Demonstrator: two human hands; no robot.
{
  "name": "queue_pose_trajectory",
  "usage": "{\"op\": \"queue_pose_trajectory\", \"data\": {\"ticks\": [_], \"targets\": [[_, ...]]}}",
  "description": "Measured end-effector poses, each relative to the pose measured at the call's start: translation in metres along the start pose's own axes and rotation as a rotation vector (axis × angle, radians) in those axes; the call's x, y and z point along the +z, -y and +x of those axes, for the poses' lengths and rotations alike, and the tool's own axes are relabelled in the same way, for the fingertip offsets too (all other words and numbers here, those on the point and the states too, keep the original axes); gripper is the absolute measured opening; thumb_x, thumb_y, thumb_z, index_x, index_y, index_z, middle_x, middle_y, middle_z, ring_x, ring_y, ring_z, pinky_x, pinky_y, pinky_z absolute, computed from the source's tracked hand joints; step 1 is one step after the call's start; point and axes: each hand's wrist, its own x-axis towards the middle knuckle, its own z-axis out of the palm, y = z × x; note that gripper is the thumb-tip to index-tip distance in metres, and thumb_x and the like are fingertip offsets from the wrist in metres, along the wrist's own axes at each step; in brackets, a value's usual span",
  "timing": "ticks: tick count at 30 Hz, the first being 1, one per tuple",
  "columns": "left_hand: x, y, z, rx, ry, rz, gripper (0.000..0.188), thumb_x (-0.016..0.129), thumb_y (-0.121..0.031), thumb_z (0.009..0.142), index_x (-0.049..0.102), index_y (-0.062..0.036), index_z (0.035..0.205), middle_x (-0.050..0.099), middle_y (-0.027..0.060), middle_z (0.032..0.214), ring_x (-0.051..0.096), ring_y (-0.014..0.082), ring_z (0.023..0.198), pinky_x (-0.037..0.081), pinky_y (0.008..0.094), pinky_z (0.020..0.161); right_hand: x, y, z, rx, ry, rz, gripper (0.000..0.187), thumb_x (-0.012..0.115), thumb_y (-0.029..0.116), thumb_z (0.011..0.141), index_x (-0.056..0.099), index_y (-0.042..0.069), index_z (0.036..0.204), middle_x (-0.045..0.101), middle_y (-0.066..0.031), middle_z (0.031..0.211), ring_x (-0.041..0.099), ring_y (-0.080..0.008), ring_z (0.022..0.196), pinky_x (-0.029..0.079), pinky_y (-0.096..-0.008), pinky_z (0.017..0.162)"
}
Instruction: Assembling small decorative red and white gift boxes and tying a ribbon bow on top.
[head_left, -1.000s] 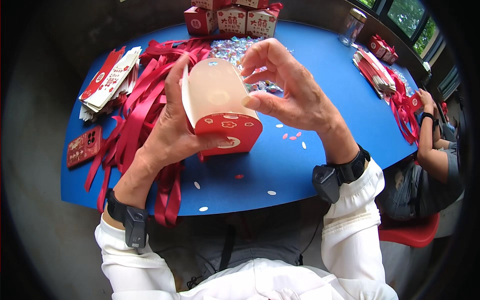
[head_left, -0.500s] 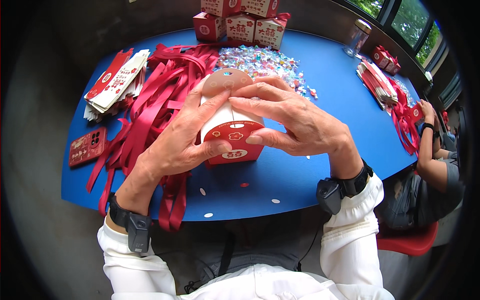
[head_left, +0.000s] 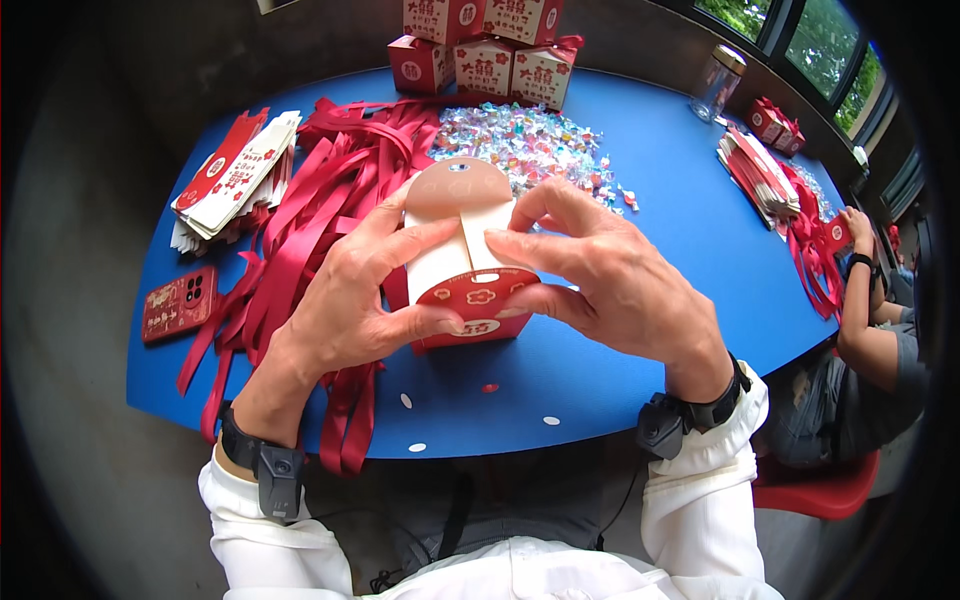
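A small red and cream candy box stands upright before me with its top flaps partly folded. Its rounded back flap, with a hole near the tip, stands up. Two pale side flaps lean inward and leave a narrow slit between them. My left hand grips the left side, thumb on the red front and fingers over the left flap. On the right side, my right hand pinches the box the same way, thumb on the front, index finger on the right flap. What lies inside the box is hidden.
Red ribbons spread left of the box. Wrapped candies lie behind it. Flat folded boxes and a phone are far left. Finished boxes are stacked at the back. A jar and a co-worker's arm are right.
My right fingers have drawn back from the box's middle toward its right flap, uncovering the slit. The back flap shows more fully. The view has shifted slightly.
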Motion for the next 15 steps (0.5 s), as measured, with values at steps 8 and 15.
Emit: {"op": "queue_pose_trajectory", "data": {"ticks": [8,15], "targets": [[-0.004,-0.007,0.001,-0.008,0.038,-0.016,0.076,0.085,-0.048,0.076,0.063,0.0023,0.128,0.054,0.0236,0.128,0.058,0.0378,0.117,0.048,0.0449,0.099,0.004,-0.007,0.0,-0.014,-0.029,0.125,0.024,0.074,0.021,0.089,0.072,0.0,0.1,0.062,-0.012,0.108,0.063,-0.0308,0.095,0.054,-0.0397,0.082],[-0.006,-0.011,-0.001,0.079,0.07,0.155,0.078,0.086,-0.052,0.072,0.064,-0.0002,0.126,0.056,0.0208,0.12,0.06,0.0361,0.11,0.051,0.0436,0.092,-0.004,-0.011,-0.001,0.037,0.026,0.085,0.021,0.07,0.016,0.093,0.071,-0.004,0.099,0.065,-0.015,0.109,0.065,-0.0331,0.094,0.054,-0.0407,0.083]]}}
